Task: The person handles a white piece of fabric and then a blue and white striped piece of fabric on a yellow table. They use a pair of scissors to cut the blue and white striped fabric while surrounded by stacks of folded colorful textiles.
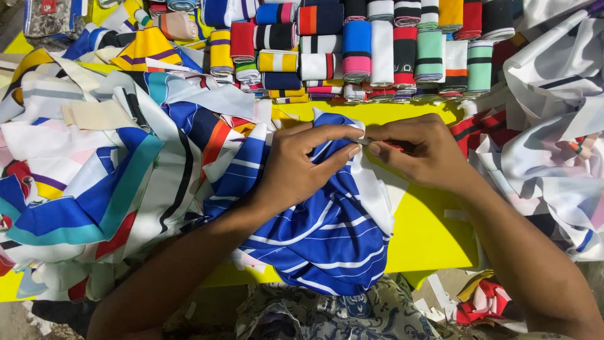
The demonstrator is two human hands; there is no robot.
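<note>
A blue fabric piece with white stripes (327, 233) lies bunched on the yellow table (428, 226) in front of me. My left hand (302, 164) rests on it and pinches its white-edged top between thumb and fingers. My right hand (421, 148) meets the left at that same edge, its fingers closed on a small, mostly hidden tool with a metal tip and a bit of red showing. The fingertips of both hands almost touch.
Rows of folded striped rib-knit pieces (352, 44) line the far side of the table. A heap of multicoloured cut fabric (94, 176) fills the left. White and grey printed fabric (553, 126) piles up at the right. Scraps (484, 299) lie below the table edge.
</note>
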